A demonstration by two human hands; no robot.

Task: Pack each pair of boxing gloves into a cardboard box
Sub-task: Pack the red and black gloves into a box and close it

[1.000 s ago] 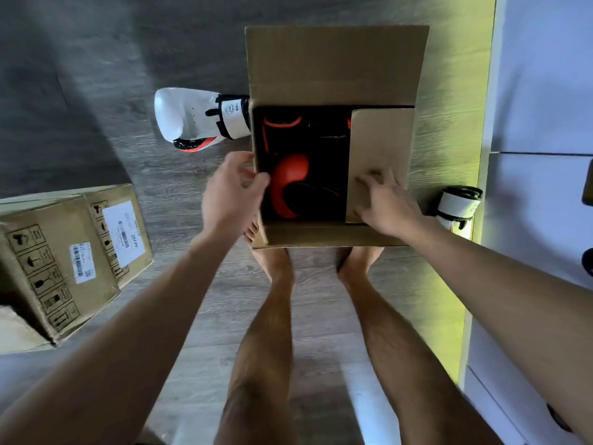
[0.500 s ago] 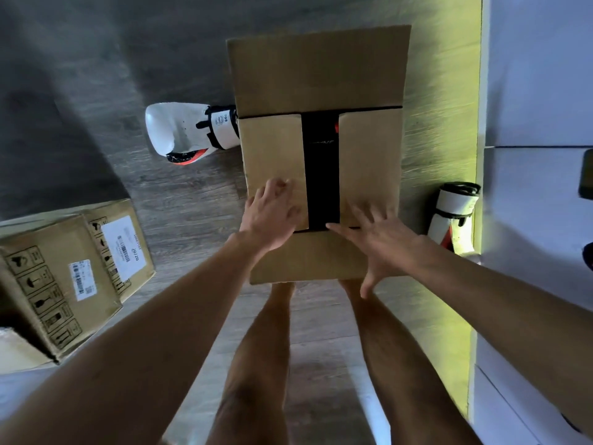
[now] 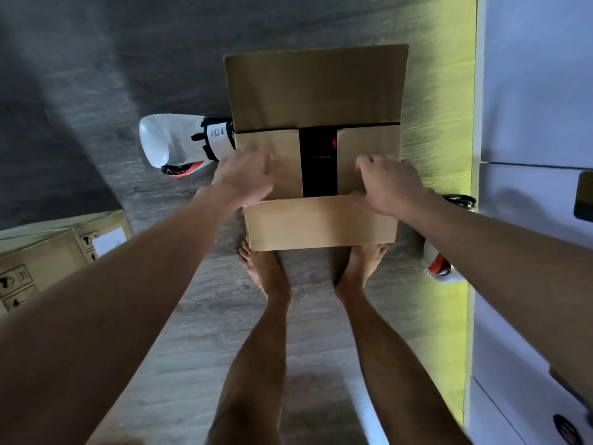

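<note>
Both hands on the flaps of a cardboard box [image 3: 316, 88] that stands on the floor [image 3: 224, 316], just ahead of the person's bare feet [image 3: 266, 271].

The two side flaps [image 3: 369, 142] lie folded inward, and a black glove [image 3: 317, 168] with a spot of red shows in the gap between them. The near flap [image 3: 321, 224] hangs toward the feet. The left grip [image 3: 247, 179], blurred, lies open and flat on the left side flap. The right grip [image 3: 390, 184] has curled fingers on the right side flap and its thumb at the near flap's fold; whether it pinches cardboard I cannot tell. A white glove [image 3: 173, 139] lies against the box's left side. A second white glove [image 3: 441, 268], half hidden by the right forearm, lies at the floor's right edge by a white cabinet [image 3: 529, 91]. A second box [image 3: 48, 258] sits at the floor's left edge.
</note>
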